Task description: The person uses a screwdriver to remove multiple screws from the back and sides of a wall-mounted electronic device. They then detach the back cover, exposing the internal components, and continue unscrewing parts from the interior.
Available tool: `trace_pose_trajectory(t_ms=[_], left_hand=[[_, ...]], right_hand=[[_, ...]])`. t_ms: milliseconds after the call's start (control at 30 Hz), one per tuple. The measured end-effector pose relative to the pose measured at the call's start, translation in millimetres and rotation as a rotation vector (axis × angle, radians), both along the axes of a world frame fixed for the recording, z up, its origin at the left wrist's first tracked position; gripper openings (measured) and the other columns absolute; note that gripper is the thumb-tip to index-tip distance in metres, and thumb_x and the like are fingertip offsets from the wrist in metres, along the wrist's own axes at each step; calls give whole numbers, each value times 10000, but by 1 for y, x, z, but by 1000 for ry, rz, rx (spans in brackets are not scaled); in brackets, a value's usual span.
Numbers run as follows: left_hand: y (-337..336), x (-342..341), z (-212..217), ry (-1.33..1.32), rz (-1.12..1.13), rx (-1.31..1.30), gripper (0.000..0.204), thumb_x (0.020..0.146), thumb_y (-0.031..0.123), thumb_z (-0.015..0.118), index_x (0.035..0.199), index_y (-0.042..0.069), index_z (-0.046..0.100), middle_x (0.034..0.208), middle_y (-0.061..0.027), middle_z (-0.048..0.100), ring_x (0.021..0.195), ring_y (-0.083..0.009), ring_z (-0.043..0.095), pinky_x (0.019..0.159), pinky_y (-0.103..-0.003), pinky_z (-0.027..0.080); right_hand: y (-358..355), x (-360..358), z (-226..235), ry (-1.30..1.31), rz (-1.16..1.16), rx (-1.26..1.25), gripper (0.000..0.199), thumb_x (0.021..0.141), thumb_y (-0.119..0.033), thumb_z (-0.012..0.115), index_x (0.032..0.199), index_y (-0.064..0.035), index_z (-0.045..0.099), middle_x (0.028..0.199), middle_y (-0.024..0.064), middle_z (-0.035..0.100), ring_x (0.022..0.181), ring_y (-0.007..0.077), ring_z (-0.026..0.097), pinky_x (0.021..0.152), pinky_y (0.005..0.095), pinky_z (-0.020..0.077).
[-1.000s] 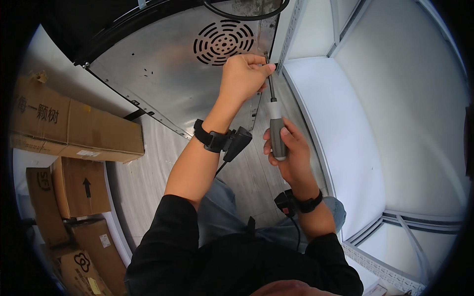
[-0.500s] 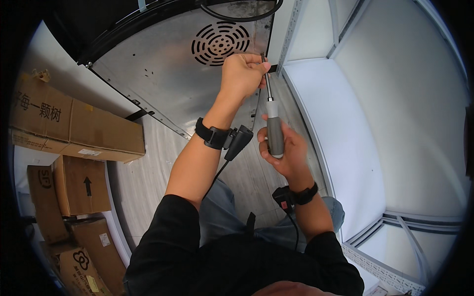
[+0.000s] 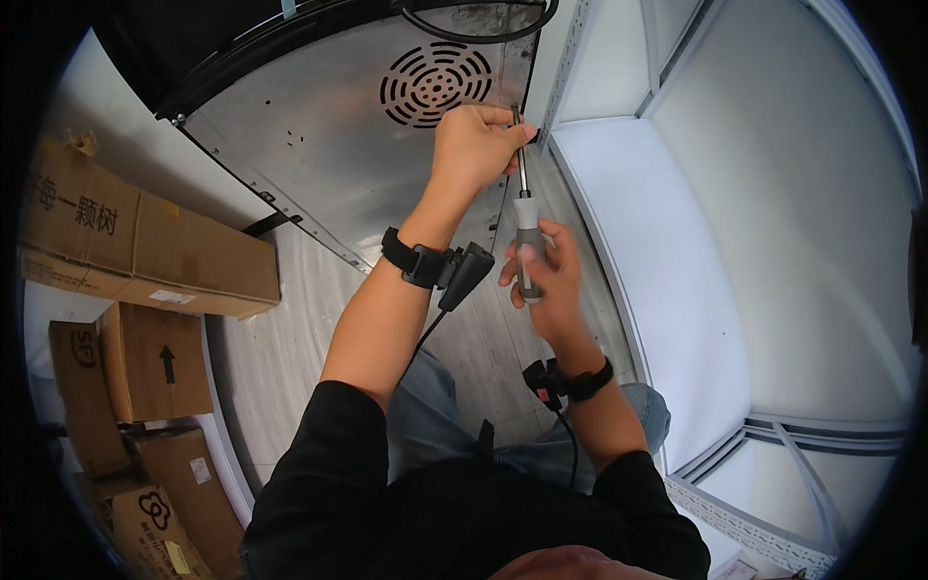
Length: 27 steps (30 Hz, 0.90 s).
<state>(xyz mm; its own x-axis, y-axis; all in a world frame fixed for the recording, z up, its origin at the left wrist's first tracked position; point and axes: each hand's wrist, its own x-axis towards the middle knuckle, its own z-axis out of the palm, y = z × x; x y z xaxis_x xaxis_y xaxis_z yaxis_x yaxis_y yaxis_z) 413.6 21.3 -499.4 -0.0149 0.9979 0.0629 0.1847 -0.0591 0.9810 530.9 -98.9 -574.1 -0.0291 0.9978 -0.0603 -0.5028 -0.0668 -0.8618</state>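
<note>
The left hand [image 3: 476, 147] pinches the screwdriver [image 3: 525, 215] shaft beside the metal panel's [image 3: 353, 159] edge; the right hand [image 3: 551, 275] grips its handle. Seemingly a screwdriving step; the next twist calls for steady alignment.

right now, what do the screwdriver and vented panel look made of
Screwdriver shaft: likely polished steel, by its glint. Screwdriver handle: probably plastic or rubber, matte in two greys. Vented panel: seemingly bare sheet metal, with dull silvery sheen.
</note>
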Motion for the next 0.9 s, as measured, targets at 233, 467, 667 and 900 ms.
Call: trace_pose_trajectory(t_ms=[233,467,667,900], left_hand=[[-2,4,-2,-209,0,-54,197,821,67,687,975,-49,650,696,-78,657,512,-95,573,480,-235,505],[-2,0,-3,8,22,30,234,784,116,740,928,-52,663,690,-77,658,513,-96,583,488,-233,507],[4,0,-7,-82,-9,-24,202,817,82,697,962,-52,653,726,-81,669,543,-100,594,492,-233,509],[1,2,-5,-175,-14,-36,178,835,69,671,973,-42,654,738,-78,672,559,-99,600,499,-237,513]], right_hand=[[7,23,1,303,299,-63,399,873,-109,606,1230,-43,440,876,107,596,622,156,581,402,249,380],[5,-2,-12,-405,-169,136,395,852,-69,632,1205,-40,458,847,60,563,632,115,561,420,233,379],[5,13,4,279,283,-93,393,863,-91,621,1212,-47,446,885,92,575,645,135,574,445,244,393],[3,1,-16,-44,8,-40,374,874,-102,607,1208,-47,450,925,92,582,648,140,569,457,263,423]])
